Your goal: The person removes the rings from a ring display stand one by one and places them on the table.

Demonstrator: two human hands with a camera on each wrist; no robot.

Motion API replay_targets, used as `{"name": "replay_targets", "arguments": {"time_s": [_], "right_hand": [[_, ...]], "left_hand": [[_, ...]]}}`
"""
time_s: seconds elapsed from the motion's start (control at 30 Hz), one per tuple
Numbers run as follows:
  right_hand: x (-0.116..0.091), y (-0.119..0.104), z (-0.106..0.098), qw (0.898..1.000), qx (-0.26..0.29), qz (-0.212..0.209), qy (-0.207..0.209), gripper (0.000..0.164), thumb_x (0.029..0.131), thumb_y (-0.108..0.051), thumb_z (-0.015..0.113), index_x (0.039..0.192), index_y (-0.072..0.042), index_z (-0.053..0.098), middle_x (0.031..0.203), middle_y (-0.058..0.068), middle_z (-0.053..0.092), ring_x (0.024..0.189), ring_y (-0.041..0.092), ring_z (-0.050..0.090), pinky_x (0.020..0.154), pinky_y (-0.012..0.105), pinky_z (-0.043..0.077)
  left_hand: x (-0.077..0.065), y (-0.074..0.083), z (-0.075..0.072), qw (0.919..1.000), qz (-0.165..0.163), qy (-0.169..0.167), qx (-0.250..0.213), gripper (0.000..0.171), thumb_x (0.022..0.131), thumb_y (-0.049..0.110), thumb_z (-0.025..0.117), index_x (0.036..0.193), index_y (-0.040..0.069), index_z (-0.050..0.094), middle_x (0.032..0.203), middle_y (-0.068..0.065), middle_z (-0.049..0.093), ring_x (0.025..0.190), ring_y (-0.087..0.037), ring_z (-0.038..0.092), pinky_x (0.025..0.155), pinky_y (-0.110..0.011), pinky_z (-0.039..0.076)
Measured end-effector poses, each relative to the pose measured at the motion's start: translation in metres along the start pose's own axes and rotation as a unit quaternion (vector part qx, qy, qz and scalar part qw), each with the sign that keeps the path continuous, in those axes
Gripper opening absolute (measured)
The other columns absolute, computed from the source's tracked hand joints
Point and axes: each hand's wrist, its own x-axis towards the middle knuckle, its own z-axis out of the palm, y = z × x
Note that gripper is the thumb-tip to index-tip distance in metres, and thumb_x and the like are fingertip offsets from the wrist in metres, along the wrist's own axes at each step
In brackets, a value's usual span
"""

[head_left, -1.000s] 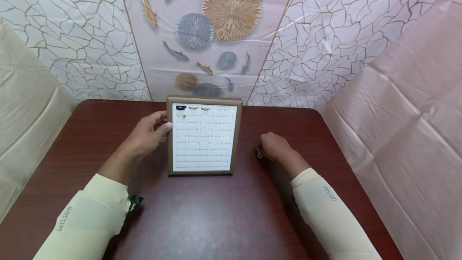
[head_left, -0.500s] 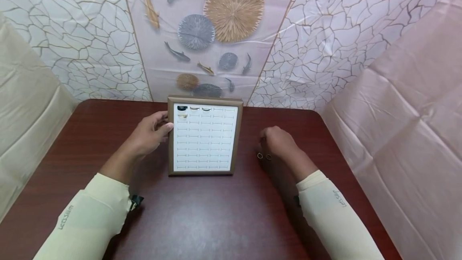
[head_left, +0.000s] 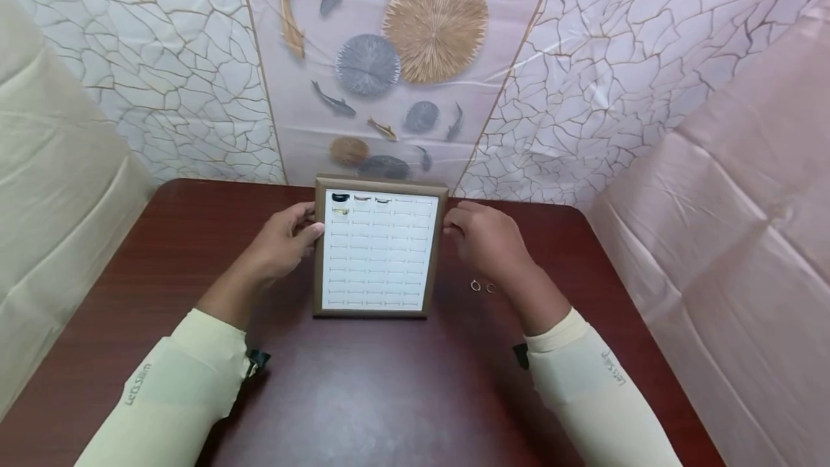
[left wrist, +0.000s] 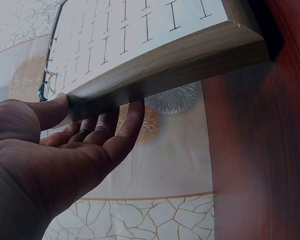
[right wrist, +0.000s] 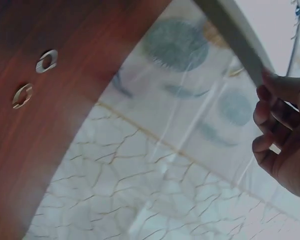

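Brown-framed ring display: left hand pinches its left edge, presumably for steadiness. Right hand curls, contents unclear.

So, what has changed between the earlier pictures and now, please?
The right hand moved forward and leftward, away from the two loose rings, to the right side of the framed board; whether it carries something, I cannot tell. Both loose rings now show; at first only one did. Unchanged: the left hand grips the board's left edge, and the four mounted rings keep their slots.
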Motion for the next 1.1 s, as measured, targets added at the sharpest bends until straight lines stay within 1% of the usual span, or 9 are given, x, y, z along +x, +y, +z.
{"name": "replay_targets", "arguments": {"time_s": [0.13, 0.17, 0.23, 0.37, 0.5, 0.67, 0.77, 0.93, 1.1], "right_hand": [[0.006, -0.014, 0.002, 0.996, -0.022, -0.053, 0.064, 0.01, 0.097, -0.006, 0.08, 0.089, -0.01, 0.075, 0.085, 0.004, 0.068, 0.068, 0.028, 0.067, 0.056, 0.043, 0.055], [0.008, -0.018, 0.003, 0.995, -0.024, -0.064, 0.075, 0.01, 0.097, -0.006, 0.079, 0.089, -0.009, 0.075, 0.085, 0.004, 0.068, 0.066, 0.029, 0.067, 0.055, 0.043, 0.054], [0.011, -0.024, 0.005, 0.993, -0.025, -0.076, 0.083, 0.01, 0.099, -0.006, 0.078, 0.09, -0.009, 0.074, 0.086, 0.004, 0.066, 0.065, 0.028, 0.065, 0.054, 0.042, 0.053], [0.02, -0.036, 0.009, 0.992, -0.022, -0.087, 0.083, 0.002, 0.1, -0.007, 0.077, 0.1, -0.009, 0.077, 0.094, 0.004, 0.071, 0.071, 0.026, 0.07, 0.057, 0.043, 0.058], [0.028, -0.045, 0.013, 0.992, -0.022, -0.095, 0.084, 0.007, 0.1, -0.008, 0.077, 0.107, -0.01, 0.079, 0.099, 0.004, 0.075, 0.077, 0.026, 0.074, 0.058, 0.043, 0.06], [0.038, -0.055, 0.017, 0.992, -0.022, -0.099, 0.073, 0.005, 0.102, -0.011, 0.077, 0.107, -0.011, 0.079, 0.092, 0.003, 0.069, 0.068, 0.023, 0.067, 0.054, 0.04, 0.057], [0.042, -0.06, 0.019, 0.993, -0.027, -0.099, 0.066, 0.006, 0.103, -0.012, 0.076, 0.107, -0.011, 0.08, 0.091, 0.004, 0.067, 0.065, 0.021, 0.065, 0.053, 0.039, 0.056], [0.048, -0.065, 0.021, 0.993, -0.031, -0.089, 0.064, 0.005, 0.104, -0.013, 0.075, 0.107, -0.012, 0.079, 0.091, 0.003, 0.066, 0.065, 0.02, 0.064, 0.052, 0.038, 0.055], [0.053, -0.069, 0.023, 0.992, -0.027, -0.095, 0.074, 0.007, 0.105, -0.013, 0.074, 0.101, -0.012, 0.079, 0.088, 0.003, 0.063, 0.064, 0.02, 0.062, 0.052, 0.038, 0.055]], "left_hand": [[0.003, -0.002, 0.003, 1.0, -0.003, -0.002, -0.001, 0.055, 0.117, 0.011, 0.048, 0.169, 0.0, 0.033, 0.156, -0.028, 0.055, 0.141, -0.042, 0.058, 0.117, -0.061, 0.055], [0.003, -0.003, 0.003, 1.0, -0.005, -0.003, 0.0, 0.055, 0.117, 0.011, 0.048, 0.169, 0.0, 0.033, 0.156, -0.027, 0.054, 0.142, -0.042, 0.058, 0.117, -0.061, 0.055], [0.004, -0.003, 0.004, 1.0, -0.008, -0.005, -0.001, 0.055, 0.117, 0.011, 0.048, 0.169, 0.0, 0.033, 0.157, -0.027, 0.054, 0.142, -0.042, 0.057, 0.117, -0.061, 0.055], [0.004, -0.004, 0.005, 0.9999, -0.01, -0.005, -0.004, 0.055, 0.117, 0.01, 0.049, 0.169, -0.001, 0.033, 0.158, -0.027, 0.054, 0.142, -0.041, 0.058, 0.116, -0.06, 0.056], [0.005, -0.004, 0.006, 0.9999, -0.013, -0.006, -0.005, 0.055, 0.117, 0.01, 0.049, 0.169, 0.0, 0.034, 0.159, -0.026, 0.053, 0.142, -0.04, 0.058, 0.117, -0.059, 0.056], [0.002, -0.003, 0.005, 0.9997, -0.023, -0.005, -0.003, 0.056, 0.117, 0.012, 0.05, 0.17, 0.002, 0.033, 0.161, -0.024, 0.052, 0.143, -0.039, 0.057, 0.118, -0.057, 0.056], [0.001, -0.002, 0.004, 0.9996, -0.028, -0.003, -0.004, 0.056, 0.117, 0.012, 0.05, 0.17, 0.002, 0.033, 0.16, -0.024, 0.052, 0.144, -0.039, 0.057, 0.118, -0.056, 0.056], [0.0, 0.0, 0.002, 0.9997, -0.025, 0.001, -0.001, 0.056, 0.117, 0.013, 0.049, 0.17, 0.003, 0.033, 0.16, -0.024, 0.053, 0.145, -0.039, 0.057, 0.118, -0.056, 0.056], [-0.001, -0.001, -0.001, 0.9999, -0.017, 0.004, 0.001, 0.056, 0.117, 0.011, 0.05, 0.17, 0.002, 0.033, 0.158, -0.025, 0.054, 0.143, -0.039, 0.057, 0.118, -0.057, 0.056]]}}
